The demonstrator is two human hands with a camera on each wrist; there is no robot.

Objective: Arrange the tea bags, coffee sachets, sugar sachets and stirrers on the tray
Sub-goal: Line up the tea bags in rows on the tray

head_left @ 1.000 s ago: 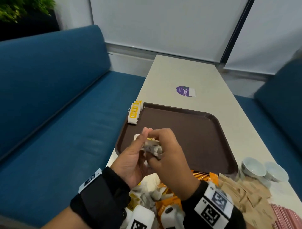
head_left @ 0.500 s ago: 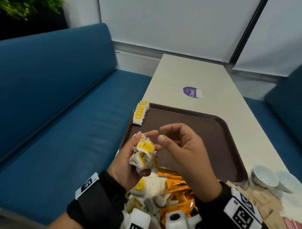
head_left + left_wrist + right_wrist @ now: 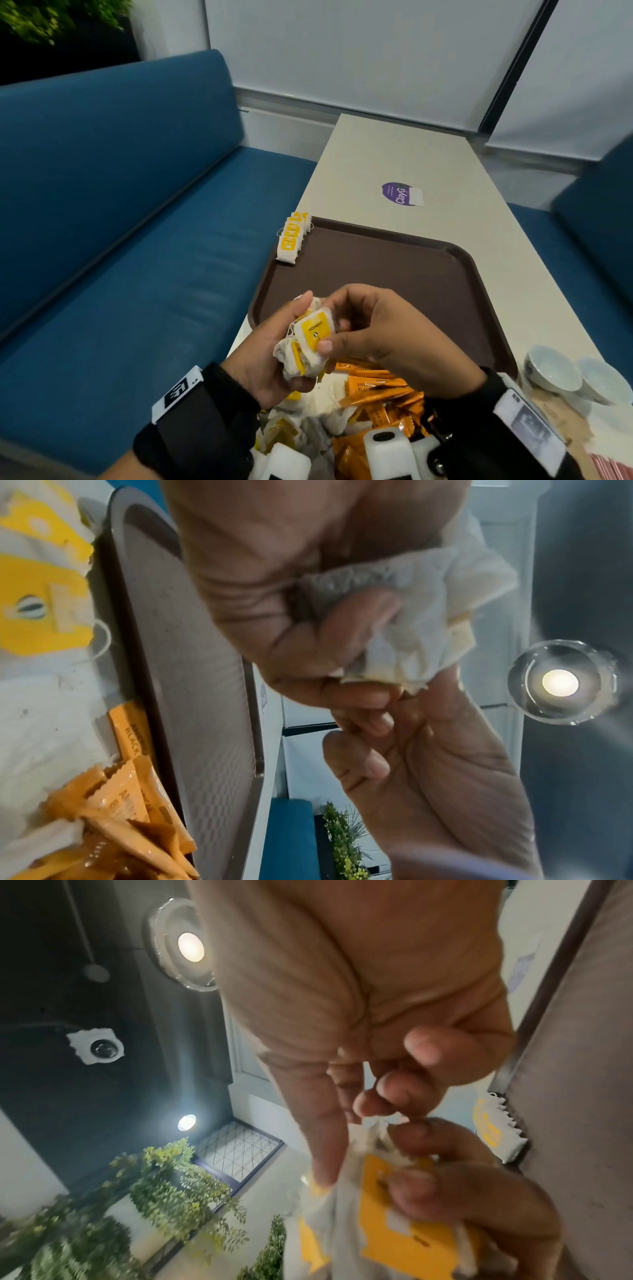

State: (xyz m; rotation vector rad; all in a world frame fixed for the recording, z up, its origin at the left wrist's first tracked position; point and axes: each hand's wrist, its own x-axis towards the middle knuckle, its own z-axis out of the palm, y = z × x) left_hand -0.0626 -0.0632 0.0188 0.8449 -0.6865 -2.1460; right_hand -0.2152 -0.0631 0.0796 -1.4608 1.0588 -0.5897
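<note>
Since half a second ago: right hand [image 3: 387, 339], then apart from the bundle with fingers hooked in air, has closed in and now pinches the top tea bag [image 3: 315, 330] between thumb and fingertips.

Item 1, tea bags in hand: crumpled bundle [image 3: 298, 359] gripped in the curled left hand [image 3: 270, 356], held above the near-left corner of the tray [image 3: 394, 270]. The top bag, yellow tag facing up, is being peeled off it. Grip, left: fingers wrapped round the bundle. Grip, right: thumb and fingertips nipped on the one bag; remaining fingers curled loose.

Item 2, tea bags placed: one short overlapping row [image 3: 293, 236] along the tray's far-left edge. Nothing else lies on the tray.

Item 3, tea bags loose: white heap [image 3: 318, 407] off the tray's near edge, under the wrists.

Item 4, coffee sachets [image 3: 373, 390]: orange pile beside that heap, against the tray's near rim. None placed.

Item 5, sugar sachets [image 3: 555, 414]: brown paper packets off the tray's near-right corner, blurred. None placed.

Item 6, stirrers [image 3: 613, 467]: probably the pink strips at the far near-right; too cropped to confirm.

Item 7, two white bowls [image 3: 579, 375]: just beyond the tray's near-right corner.

Status, by judgement: early. One tea row begun; remaining tea bags and the three other kinds outstanding.
</note>
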